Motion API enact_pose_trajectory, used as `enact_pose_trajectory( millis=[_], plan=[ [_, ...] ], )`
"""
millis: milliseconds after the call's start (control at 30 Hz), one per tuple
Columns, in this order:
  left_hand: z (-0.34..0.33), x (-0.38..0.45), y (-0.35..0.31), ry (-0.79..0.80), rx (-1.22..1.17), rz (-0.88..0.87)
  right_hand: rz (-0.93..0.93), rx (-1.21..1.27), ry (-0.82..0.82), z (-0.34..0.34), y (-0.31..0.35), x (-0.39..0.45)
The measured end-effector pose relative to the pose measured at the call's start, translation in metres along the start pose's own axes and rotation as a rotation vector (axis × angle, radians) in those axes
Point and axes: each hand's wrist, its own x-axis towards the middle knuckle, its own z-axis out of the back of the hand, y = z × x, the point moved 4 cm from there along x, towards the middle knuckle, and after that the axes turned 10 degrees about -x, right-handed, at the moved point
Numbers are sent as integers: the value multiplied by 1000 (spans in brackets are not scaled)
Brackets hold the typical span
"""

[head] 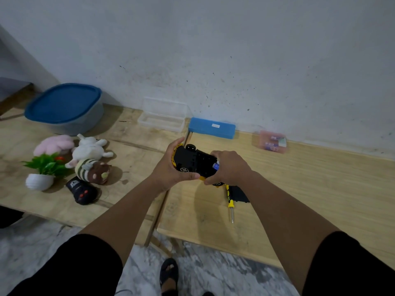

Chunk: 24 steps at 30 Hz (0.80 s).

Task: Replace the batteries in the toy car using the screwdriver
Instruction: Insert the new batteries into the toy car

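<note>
Nearest to us are our two bare forearms in short black sleeves, and below them a sandalled foot [169, 273] on a grey marbled floor [42, 248]. We stand at two pale wooden tables [320, 189] pushed together, with a narrow gap running between them, set against a scuffed white wall [235, 50] speckled with dark marks. Above the gap we hold the toy car [193, 162] upside down, its black underside facing up and yellow body showing at the edges. Our left hand [168, 167] wraps around one end, fingers curled under and thumb across the side by a wheel. Our right hand [228, 167] closes over the other end, fingers pinching a small blue and white battery [215, 166] against the car. Just below the car, on the right table, lie the yellow and black screwdriver [230, 201], tip toward us, and a flat black piece [240, 194] touching its handle; we cannot tell what that piece is. Along the wall sit a clear open box [161, 120], a blue case [211, 127] and a small pink packet [272, 142]. On the left table are a grey tub with a blue lid [64, 103], soft toys [92, 159], a small potted plant [46, 169] and a black remote control [82, 190].
</note>
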Motion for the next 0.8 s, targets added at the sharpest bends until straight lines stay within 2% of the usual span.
enact_pose_trajectory(
  millis=[133, 233, 300, 433, 500, 600, 800],
  plan=[
    [-5, 0, -7, -3, 436, -83, 49, -232, 23, 2, 5, 1],
    [-4, 1, -7, -16, 473, -56, 61, -268, 20, 4, 4, 4],
    [0, 2, -8, -6, 464, -45, 55, -134, 17, 5, 0, 5],
    [6, 7, -12, -17, 365, -32, -32, 458, -85, 16, -3, 5],
    [9, 10, -14, -13, 340, -38, -79, 620, -96, 21, 0, 7],
    [17, 17, -16, 0, 289, -28, -123, 763, -60, 29, 6, 14],
    [35, 43, -28, 38, 216, -31, -143, 857, -32, 45, 20, 35]
  ],
)
